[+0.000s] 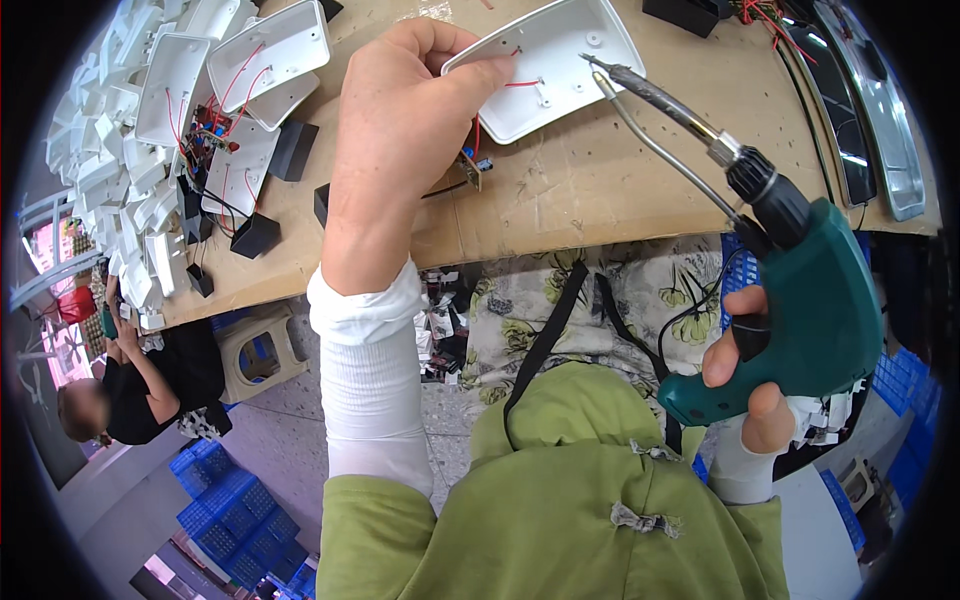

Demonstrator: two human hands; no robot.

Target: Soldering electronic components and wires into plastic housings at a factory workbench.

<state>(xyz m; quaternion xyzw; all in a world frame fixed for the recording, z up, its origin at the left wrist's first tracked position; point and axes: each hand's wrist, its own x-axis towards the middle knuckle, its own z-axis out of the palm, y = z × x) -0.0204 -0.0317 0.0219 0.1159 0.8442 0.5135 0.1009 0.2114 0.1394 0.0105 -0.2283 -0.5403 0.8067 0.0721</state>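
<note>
My left hand (400, 110) pinches the near left edge of a white plastic casing (570, 60), its hollow side facing up. Red wires (522, 84) show inside the casing beside small round posts. Below it hangs a small circuit board (470, 170), partly hidden by my wrist. My right hand (745, 365) is wrapped round the handle of a green soldering gun (825, 300), fingers at its black trigger. The gun's dark tip and thin bent metal feed tube point up-left, over the right part of the casing; whether the tip touches it I cannot tell.
At the left lie several wired white casings (270, 60), black boxes (255, 236) and a big heap of white parts (115, 190) on the cardboard-covered table (560, 205). Long glossy panels (880, 120) stand at the right. A co-worker (150, 380) sits at the far left, near blue crates (240, 510).
</note>
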